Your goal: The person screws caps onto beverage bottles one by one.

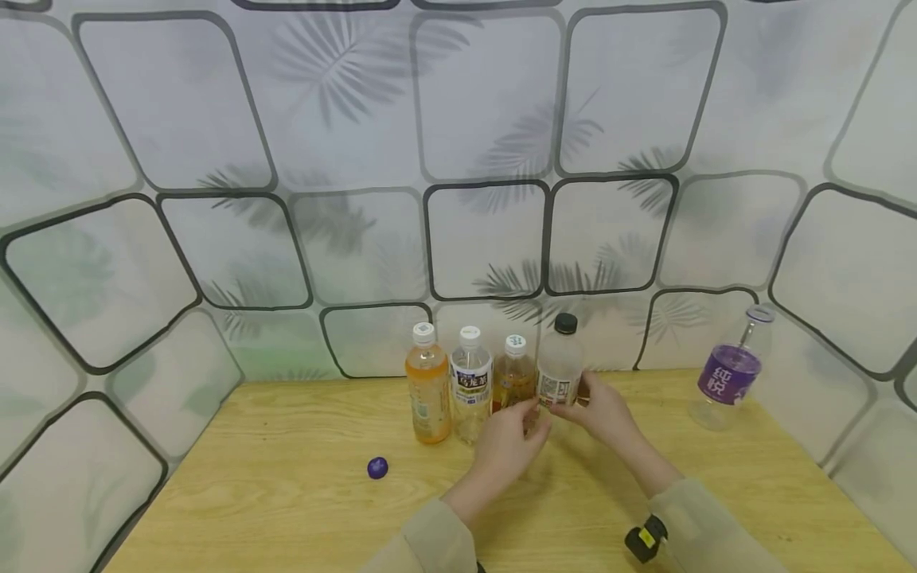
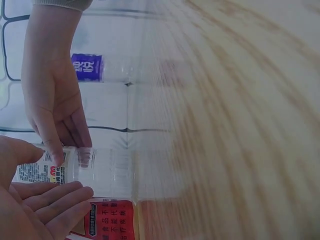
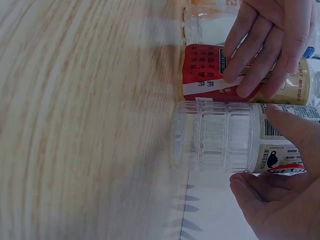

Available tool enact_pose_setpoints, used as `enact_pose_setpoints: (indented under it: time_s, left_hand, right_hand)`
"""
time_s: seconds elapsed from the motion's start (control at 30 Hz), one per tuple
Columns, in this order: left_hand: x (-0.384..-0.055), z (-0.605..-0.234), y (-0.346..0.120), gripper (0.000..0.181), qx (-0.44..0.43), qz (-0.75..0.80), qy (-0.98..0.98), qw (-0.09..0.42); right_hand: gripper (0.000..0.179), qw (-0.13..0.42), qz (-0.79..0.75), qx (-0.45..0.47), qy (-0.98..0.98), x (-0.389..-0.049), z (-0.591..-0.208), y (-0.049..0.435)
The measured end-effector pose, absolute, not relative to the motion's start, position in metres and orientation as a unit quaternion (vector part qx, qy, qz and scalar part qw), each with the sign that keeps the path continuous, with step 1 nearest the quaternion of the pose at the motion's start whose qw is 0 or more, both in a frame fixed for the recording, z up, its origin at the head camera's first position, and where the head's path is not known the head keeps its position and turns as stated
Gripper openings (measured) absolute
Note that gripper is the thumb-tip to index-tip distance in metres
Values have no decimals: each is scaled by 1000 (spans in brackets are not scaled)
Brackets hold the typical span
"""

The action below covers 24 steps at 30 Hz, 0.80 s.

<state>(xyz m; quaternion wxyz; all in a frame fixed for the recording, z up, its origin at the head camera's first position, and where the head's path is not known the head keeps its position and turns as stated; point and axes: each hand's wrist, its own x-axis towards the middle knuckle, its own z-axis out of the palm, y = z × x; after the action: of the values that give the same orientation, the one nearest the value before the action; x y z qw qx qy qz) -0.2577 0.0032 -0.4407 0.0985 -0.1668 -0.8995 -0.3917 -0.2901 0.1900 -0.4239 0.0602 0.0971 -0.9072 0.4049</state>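
Note:
A clear plastic bottle with a black cap [image 1: 562, 354] stands upright at the right end of a row of bottles. My right hand [image 1: 604, 410] holds it by its label, thumb on one side and fingers on the other in the right wrist view. Beside it stands a bottle with a red and gold label [image 3: 210, 72]. My left hand [image 1: 505, 446] is in front of that bottle, its fingers [image 2: 70, 197] loosely extended near the label; whether they touch it I cannot tell.
An orange drink bottle [image 1: 427, 398] and a clear white-capped bottle [image 1: 470, 390] stand left in the row. A purple cap [image 1: 377, 467] lies on the wooden table [image 1: 286, 493]. A purple-labelled bottle [image 1: 729, 374] stands far right. A patterned wall [image 1: 487, 239] rises behind.

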Motion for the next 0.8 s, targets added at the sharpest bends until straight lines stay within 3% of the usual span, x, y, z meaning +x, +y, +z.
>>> enact_pose_setpoints:
  time_s: [0.37,0.8]
  left_hand:
    - [-250,-445,-12,30,-179,-360,-913,68]
    - [-238,-440,-40,20,-202,-305,-931,9]
  right_hand:
    - [60,9,385,92,-918,-283,-433,197]
    - [60,-6,338,102,-935,-267,-443,207]
